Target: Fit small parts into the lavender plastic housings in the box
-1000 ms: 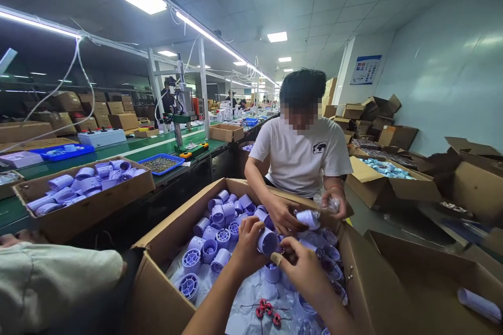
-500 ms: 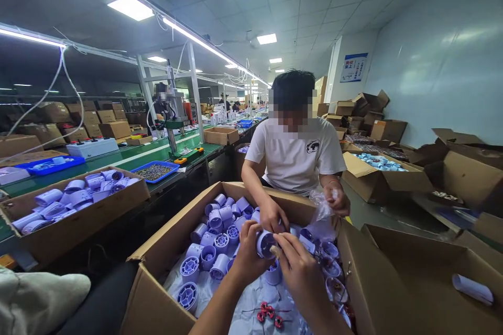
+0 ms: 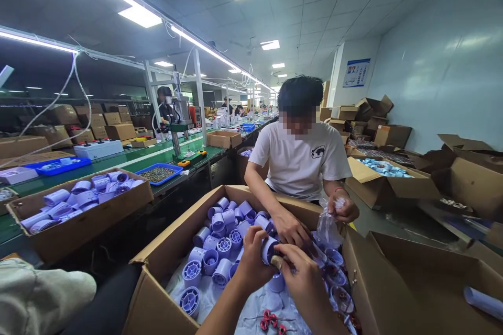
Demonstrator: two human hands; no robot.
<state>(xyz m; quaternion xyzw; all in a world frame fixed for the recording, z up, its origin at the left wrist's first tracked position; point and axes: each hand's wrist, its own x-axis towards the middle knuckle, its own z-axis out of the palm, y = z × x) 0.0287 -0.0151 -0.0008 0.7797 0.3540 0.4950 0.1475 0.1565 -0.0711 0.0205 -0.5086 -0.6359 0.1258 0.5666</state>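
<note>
While the left hand point(image 3: 254, 260) grasps a lilac cup point(image 3: 269, 249), lower centre of frame, the right hand point(image 3: 303, 274) is at its open end | right grip: cannot tell | upper-right poster point(image 3: 357, 73): Chinese characters, too small for sure reading

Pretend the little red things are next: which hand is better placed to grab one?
Probably the right hand. The left hand is holding a purple cup, while the right is just at its open end. The red parts lie below both hands in the picture.
</note>
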